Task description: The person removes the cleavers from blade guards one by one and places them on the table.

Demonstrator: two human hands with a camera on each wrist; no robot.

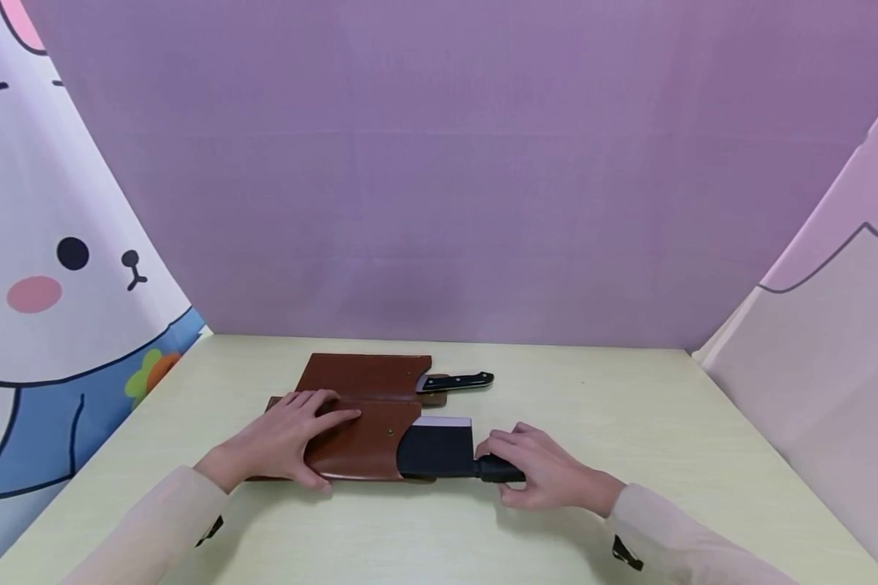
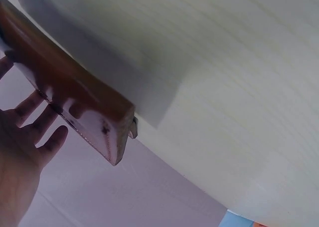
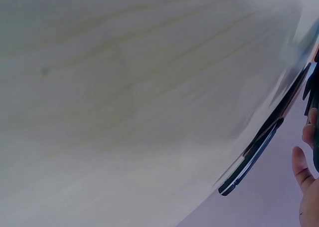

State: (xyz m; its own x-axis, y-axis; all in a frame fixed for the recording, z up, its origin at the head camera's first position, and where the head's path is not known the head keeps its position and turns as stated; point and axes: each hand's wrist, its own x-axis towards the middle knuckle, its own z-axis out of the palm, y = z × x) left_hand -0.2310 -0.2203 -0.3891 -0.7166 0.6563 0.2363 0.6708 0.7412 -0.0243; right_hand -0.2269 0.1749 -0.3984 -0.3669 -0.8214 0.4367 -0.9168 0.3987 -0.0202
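Observation:
Near the table's middle, a cleaver point(image 1: 436, 451) with a dark blade and a pale edge lies partly inside a brown leather sheath point(image 1: 369, 447). My right hand point(image 1: 549, 469) grips its black handle point(image 1: 496, 469). On the left part of the sheath rests my left hand point(image 1: 285, 435), fingers spread across the top and thumb by the near edge. The left wrist view shows that sheath point(image 2: 65, 82) close to the fingers. At the right wrist view's edge, only part of my right hand point(image 3: 311, 187) appears. The blade's tip is hidden in the leather.
Behind lies a second brown sheath point(image 1: 366, 374) with a black-handled knife point(image 1: 459, 381) in it, handle pointing right. A pale wooden table point(image 1: 629, 406) carries everything. A purple backdrop point(image 1: 439, 179) stands at the back, and a cartoon-printed cloth point(image 1: 58, 341) hangs at the left.

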